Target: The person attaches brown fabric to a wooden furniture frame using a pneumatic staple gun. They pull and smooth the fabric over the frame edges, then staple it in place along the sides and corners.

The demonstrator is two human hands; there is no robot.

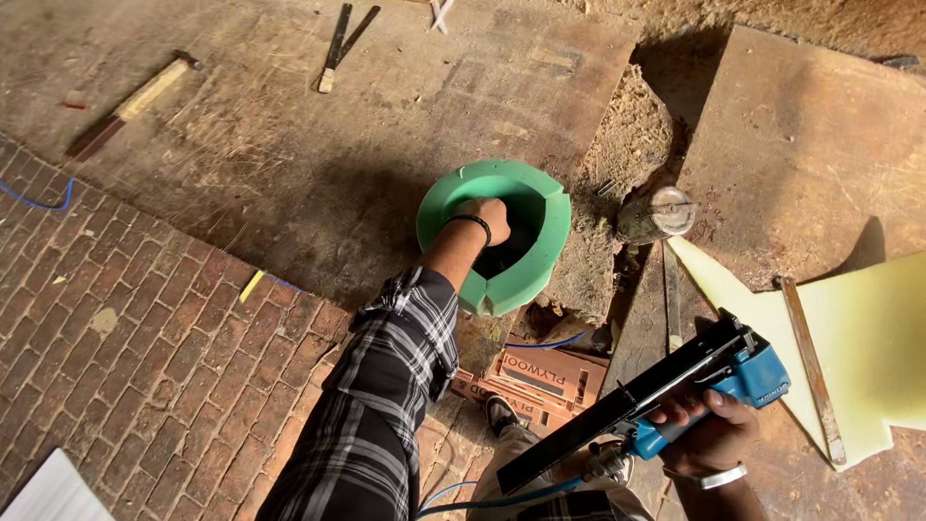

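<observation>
My left hand (pixel 485 214) reaches down into a round green tub (pixel 540 217) with a cut-out rim, fingers closed inside it; what they hold is hidden. A black band sits on that wrist and a plaid sleeve covers the arm. My right hand (pixel 709 429) grips the blue handle of a pneumatic stapler (pixel 641 400), whose long black magazine points down-left. A blue air hose (pixel 492 500) runs from its base.
Worn plywood sheets (pixel 289 145) cover the ground, with brick paving (pixel 125 328) at left. A hammer (pixel 130 104) and a dark tool (pixel 336 48) lie far back. A pale yellow foam sheet (pixel 868 328) with a metal strip (pixel 810 367) lies right, a small tin (pixel 661 214) beside the tub.
</observation>
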